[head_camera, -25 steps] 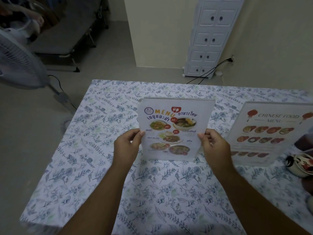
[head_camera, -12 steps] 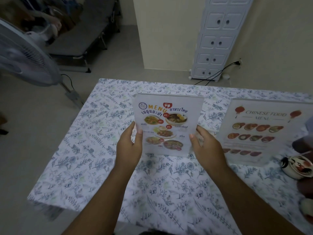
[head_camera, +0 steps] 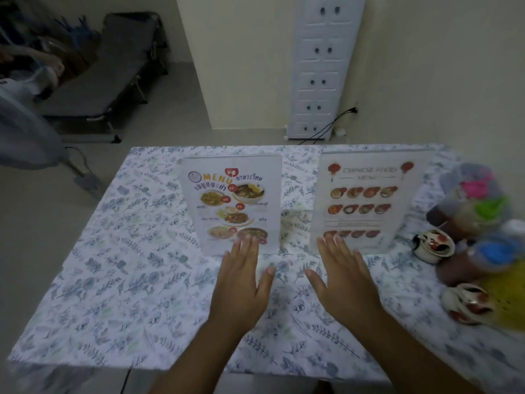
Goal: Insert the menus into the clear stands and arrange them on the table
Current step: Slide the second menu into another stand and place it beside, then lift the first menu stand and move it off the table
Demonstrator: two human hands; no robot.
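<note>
Above the table (head_camera: 119,280), both hands (head_camera: 244,275) hover flat, fingers spread.

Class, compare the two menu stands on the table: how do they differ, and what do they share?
The Thai menu stand is narrower and shows large, colourful dish photos. The Chinese food menu stand is wider and shows rows of small dishes under red lanterns. The Thai one stands left, the Chinese one right. Both stand upright in clear holders, facing the camera.

Both menu stands upright on the floral table (head_camera: 119,251): Thai menu (head_camera: 231,204) left, Chinese menu (head_camera: 366,200) right; left hand (head_camera: 244,275) and right hand (head_camera: 341,275) flat, fingers spread, holding nothing
</note>
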